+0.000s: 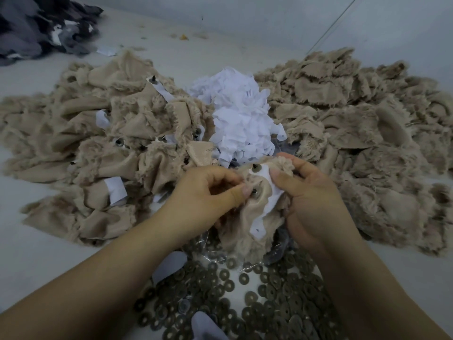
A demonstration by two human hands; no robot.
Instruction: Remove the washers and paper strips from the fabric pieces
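- Landmark: white paper heap (241, 119), centre of the table (34, 253).
- Just in front of the heap, both hands hold one tan fabric piece (247, 217) off the surface.
- Left hand (203, 195): fingers curled, thumb and forefinger pinching the fabric edge beside a washer on a stud (254, 191).
- Right hand (311, 200): fingers curled, thumb pressing a white paper strip (266, 209) against the fabric, fingertips gripping fluffy pile at its top.
- Second stud (255, 167) on the same piece, at the strip's upper end. Two visible on it.
- Left of the heap: pile of tan pieces (85, 143), strips and studs showing on several; too tangled for an exact count.
- Right of the heap: another tan pile (367, 133), reaching the frame's right edge.
- Nearer than the held piece: loose dark washers (269, 298) spread flat between the forearms, many dozens, uncountable.
- Open room: bare table strip along the left pile's near side, and behind the heap up to the wall (269, 20).
- Far left behind the heap: dark grey fabric pile (44, 23) at the corner.
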